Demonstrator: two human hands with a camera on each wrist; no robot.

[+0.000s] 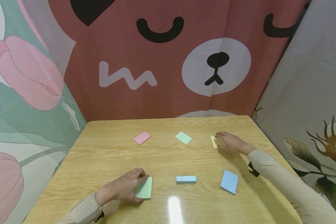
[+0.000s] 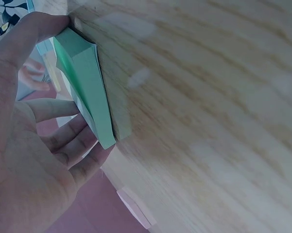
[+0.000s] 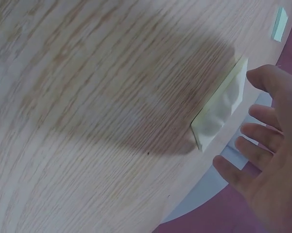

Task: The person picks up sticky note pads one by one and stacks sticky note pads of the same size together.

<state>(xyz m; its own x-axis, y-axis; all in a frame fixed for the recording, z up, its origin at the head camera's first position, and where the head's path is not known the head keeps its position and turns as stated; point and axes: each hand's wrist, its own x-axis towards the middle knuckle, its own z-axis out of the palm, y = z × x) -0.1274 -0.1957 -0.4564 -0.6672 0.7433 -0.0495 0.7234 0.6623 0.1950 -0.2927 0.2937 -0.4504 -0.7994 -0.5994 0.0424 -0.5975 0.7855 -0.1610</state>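
My left hand (image 1: 126, 186) spans a square green sticky note pad (image 1: 146, 189) at the table's front left, gripping it between thumb and fingers at opposite edges. In the left wrist view, the thumb meets one end of the green pad (image 2: 94, 92) and the fingertips the other; the palm partly covers its top. At the back right, my right hand (image 1: 232, 143) hovers by a small yellow sticky note pad (image 1: 214, 142). The right wrist view shows its spread, slightly bent fingers (image 3: 262, 138) apart from the yellow pad (image 3: 222, 107), which lies on the table.
Along the back of the wooden table (image 1: 114, 161) lie a small pink pad (image 1: 142, 137) and a light green pad (image 1: 183, 137). Nearer me are a narrow blue pad (image 1: 186, 179) and a larger blue pad (image 1: 229, 182). Printed curtains (image 1: 168, 102) hang behind and beside the table.
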